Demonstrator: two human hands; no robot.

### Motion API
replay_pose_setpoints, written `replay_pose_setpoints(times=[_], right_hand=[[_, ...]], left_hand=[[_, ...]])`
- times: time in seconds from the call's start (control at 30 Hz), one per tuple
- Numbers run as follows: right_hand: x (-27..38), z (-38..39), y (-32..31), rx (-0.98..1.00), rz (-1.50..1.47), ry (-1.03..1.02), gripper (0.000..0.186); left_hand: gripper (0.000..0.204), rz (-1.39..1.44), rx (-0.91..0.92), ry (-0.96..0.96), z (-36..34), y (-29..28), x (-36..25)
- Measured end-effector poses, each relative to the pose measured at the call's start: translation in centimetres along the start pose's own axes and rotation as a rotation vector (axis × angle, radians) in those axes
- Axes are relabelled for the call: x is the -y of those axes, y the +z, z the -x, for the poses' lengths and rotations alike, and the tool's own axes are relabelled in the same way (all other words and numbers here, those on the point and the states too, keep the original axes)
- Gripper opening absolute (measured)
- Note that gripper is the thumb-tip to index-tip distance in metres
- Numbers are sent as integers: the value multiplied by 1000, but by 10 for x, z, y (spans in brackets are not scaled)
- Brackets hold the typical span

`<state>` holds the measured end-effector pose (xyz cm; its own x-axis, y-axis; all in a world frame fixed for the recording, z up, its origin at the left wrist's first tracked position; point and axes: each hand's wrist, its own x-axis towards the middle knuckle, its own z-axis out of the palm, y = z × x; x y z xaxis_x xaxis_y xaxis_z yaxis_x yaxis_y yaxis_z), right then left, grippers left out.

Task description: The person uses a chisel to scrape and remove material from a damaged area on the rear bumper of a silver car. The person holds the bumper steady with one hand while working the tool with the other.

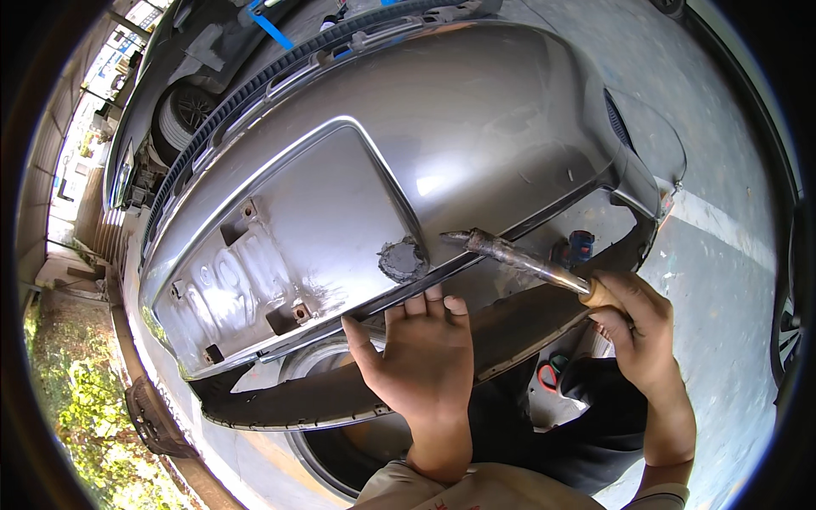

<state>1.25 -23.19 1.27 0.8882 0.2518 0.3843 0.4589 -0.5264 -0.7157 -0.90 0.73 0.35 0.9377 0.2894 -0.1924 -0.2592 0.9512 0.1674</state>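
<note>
A grey car bumper (pixel 476 110) lies across in front of me, with a recessed panel (pixel 331 195) in its face. At the recess's near right corner sits a rough dark grey patch (pixel 402 259). My right hand (pixel 633 323) is closed round the wooden handle of a soldering iron (pixel 544 270). The iron's dark tip points left, a little to the right of the patch and apart from it. My left hand (pixel 423 361) is palm up with fingers spread, its fingertips at the bumper's near edge, partly under it. Whether they press on the back is hidden.
A black lower trim strip (pixel 510 327) curves between me and the bumper. Below it stands a round wheel or tyre (pixel 319 463). Red-handled scissors (pixel 548 374) and a dark tool (pixel 581 246) lie near my right hand. A car wheel (pixel 183 115) shows at far left.
</note>
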Motion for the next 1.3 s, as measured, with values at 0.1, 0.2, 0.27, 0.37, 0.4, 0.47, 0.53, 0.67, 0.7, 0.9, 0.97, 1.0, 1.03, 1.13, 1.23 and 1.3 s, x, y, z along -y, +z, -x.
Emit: replay_pose_setpoints(times=[0.1,0.2,0.27,0.37,0.4,0.47,0.53,0.67,0.7,0.9,0.97,1.0,1.03,1.13,1.23,1.3], right_hand=[[3,1,3,-8,-38,-37,38],[2,4,6,8,-22,-100,40],[1,5,6,9,-17,-90,41],[1,3,4,16,-8,-76,41],[2,3,4,18,-4,-70,41],[2,2,4,12,0,-79,40],[2,1,4,2,1,-80,40],[1,2,5,-35,-36,-35,39],[2,3,6,-47,-48,-14,39],[11,18,20,-118,52,-136,40],[11,14,21,-138,153,-231,39],[11,12,22,-149,204,-280,38],[10,10,23,-156,231,-313,38],[7,9,26,-177,301,-388,36],[7,10,27,-174,335,-407,34],[6,9,28,-178,338,-423,33]], left_hand=[[58,-34,-5,14,0,-1,0],[59,9,19,12,0,-5,0],[60,15,29,7,0,-6,0],[61,-20,14,5,0,-3,0],[61,-25,11,7,0,-2,0],[61,-32,10,8,0,-2,0],[61,-36,14,7,-1,-2,0],[61,25,-11,25,0,3,2],[61,22,-2,23,0,2,2],[61,-43,19,15,0,-3,3],[61,-41,22,20,0,-3,2],[61,-33,31,16,0,-4,1],[61,-26,39,11,0,-5,0],[60,33,-47,3,2,4,1],[57,16,-119,13,2,9,3],[57,21,-105,4,2,7,2]])
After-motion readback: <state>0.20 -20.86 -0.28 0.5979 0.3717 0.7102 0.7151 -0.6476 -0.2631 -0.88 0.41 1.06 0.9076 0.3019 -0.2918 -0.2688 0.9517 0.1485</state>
